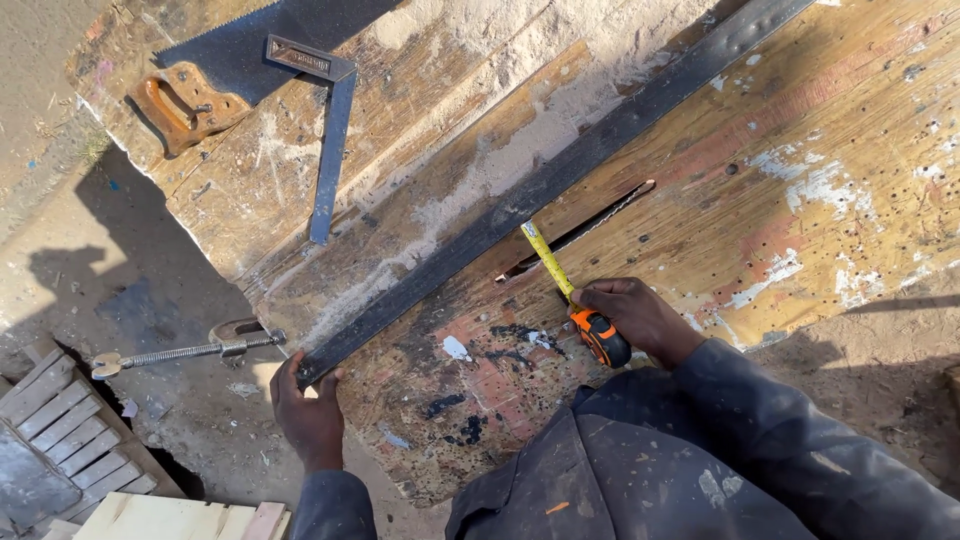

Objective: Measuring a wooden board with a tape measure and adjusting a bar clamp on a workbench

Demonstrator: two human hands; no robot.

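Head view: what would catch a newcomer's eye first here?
A long dark strip runs diagonally across the worn, paint-spattered workbench; the left hand grips its near end at the bench edge. The right hand holds an orange tape measure, its yellow blade reaching toward the strip. Far left lie a handsaw and a try square.

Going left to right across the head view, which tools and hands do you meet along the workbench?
Clamp screw → handsaw handle → left hand → try square → yellow tape blade → right hand gripping the orange tape measure.
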